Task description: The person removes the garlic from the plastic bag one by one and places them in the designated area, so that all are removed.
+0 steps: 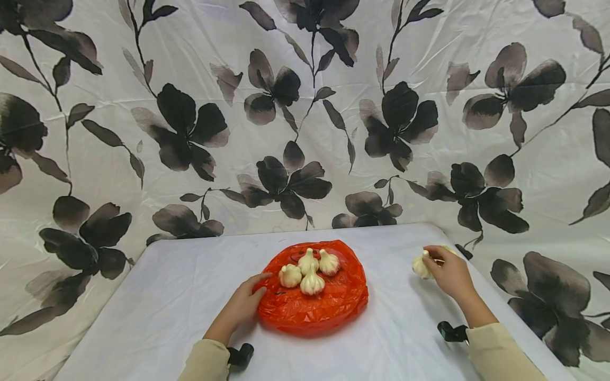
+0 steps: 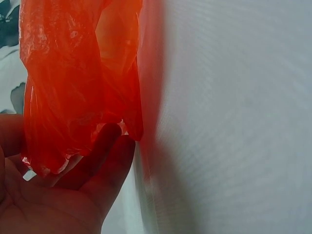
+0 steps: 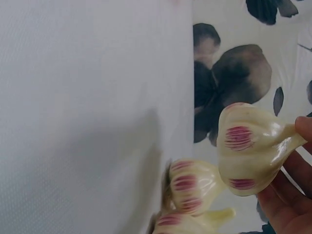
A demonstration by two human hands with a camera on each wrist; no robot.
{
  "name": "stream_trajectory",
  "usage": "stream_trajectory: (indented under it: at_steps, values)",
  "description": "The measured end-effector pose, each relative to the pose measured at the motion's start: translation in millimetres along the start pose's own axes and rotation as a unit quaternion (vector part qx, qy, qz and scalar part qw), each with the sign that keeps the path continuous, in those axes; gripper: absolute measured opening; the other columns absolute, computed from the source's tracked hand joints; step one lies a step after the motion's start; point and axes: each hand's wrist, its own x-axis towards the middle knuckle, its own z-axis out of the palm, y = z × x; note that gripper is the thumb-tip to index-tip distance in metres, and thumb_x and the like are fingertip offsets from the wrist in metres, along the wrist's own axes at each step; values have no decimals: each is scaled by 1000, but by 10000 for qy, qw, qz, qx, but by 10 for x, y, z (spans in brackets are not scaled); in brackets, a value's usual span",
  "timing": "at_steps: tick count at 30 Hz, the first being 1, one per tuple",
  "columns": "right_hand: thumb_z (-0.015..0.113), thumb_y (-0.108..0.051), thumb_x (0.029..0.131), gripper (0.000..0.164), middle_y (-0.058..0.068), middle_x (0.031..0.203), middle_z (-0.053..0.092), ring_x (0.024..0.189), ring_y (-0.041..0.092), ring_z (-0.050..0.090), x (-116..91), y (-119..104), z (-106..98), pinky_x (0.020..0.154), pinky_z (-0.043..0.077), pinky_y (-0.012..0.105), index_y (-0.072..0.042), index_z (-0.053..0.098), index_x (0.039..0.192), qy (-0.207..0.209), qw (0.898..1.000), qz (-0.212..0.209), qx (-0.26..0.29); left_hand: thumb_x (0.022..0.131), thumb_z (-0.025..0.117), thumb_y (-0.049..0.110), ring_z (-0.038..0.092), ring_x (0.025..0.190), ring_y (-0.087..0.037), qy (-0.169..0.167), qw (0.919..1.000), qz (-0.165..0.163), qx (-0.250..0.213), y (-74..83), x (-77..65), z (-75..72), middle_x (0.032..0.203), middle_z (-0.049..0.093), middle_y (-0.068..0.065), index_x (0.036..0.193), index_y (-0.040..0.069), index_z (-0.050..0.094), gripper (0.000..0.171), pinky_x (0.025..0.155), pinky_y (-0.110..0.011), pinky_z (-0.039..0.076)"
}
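Observation:
In the head view, several garlic bulbs (image 1: 312, 283) sit on top of a rounded red plastic bag (image 1: 314, 317) on the white table. My left hand (image 1: 244, 304) holds the bag's left side. From the left wrist, its fingers (image 2: 114, 168) show under the crinkled edge of the red plastic. Off to the right, my right hand (image 1: 450, 272) pinches a garlic bulb (image 3: 243, 151) by its stem, raised over the table. Two more garlic bulbs (image 3: 192, 187) with purple streaks lie below it in the right wrist view, mostly hidden by the hand in the head view.
The table (image 1: 181, 296) wears a smooth white cover, its right edge close to my right hand. Behind it hangs a pale cloth (image 1: 305, 132) printed with dark flowers. A black device (image 1: 240, 355) is strapped at each wrist.

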Motion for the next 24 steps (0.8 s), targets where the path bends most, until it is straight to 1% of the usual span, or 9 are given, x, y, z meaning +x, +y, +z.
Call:
stream_trajectory:
  at_steps: [8,15,24]
  values:
    - [61,-19,95,32,23,114,67,105,40,65,-17,85,-5,90,53,52,-2,62,122,80,10000,4,19,99,52,16,36,139,-42,7,10000,-1,-11,4,1,-1,150,43,-16,141,21,50,42,108,-61,37]
    - [59,-19,95,34,25,116,65,107,41,63,-37,166,-6,91,52,52,-1,60,124,-35,9997,223,-62,99,52,17,36,139,-42,5,10000,-16,10,-4,10,1,150,43,-16,141,22,50,42,107,-61,37]
    - [59,-18,95,33,26,114,66,105,42,64,-39,272,14,90,52,53,1,60,122,-5,9997,205,-134,99,52,15,36,140,-42,10,10000,93,-33,-14,10,-2,150,43,-16,140,21,50,42,109,-62,35]
